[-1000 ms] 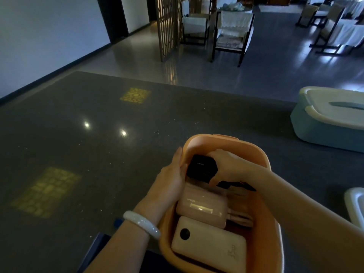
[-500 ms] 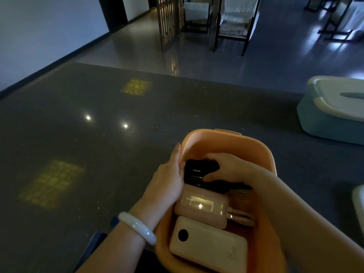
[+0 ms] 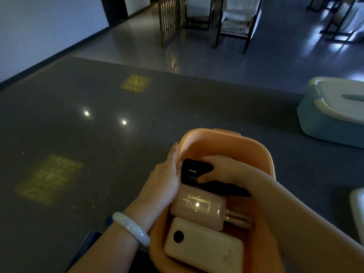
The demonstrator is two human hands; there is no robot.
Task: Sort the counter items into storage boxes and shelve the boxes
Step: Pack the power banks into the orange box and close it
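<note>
The right hand (image 3: 218,169) has pushed the black charger (image 3: 194,171) lower into the orange box (image 3: 226,142), still pinching it. The left hand (image 3: 167,174) lies flat on the box's side. It looks nearly settled, though shadow hides its far end.

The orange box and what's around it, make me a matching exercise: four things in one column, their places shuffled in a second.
1. black Anker power bank
2. cream power bank
3. teal lidded box
4. white bangle

A. on the left wrist
B. nearest end of the orange box
C. on the counter, far right
D. under the right hand

Pairs: 1-D, 2-B, 3-C, 4-A
</note>
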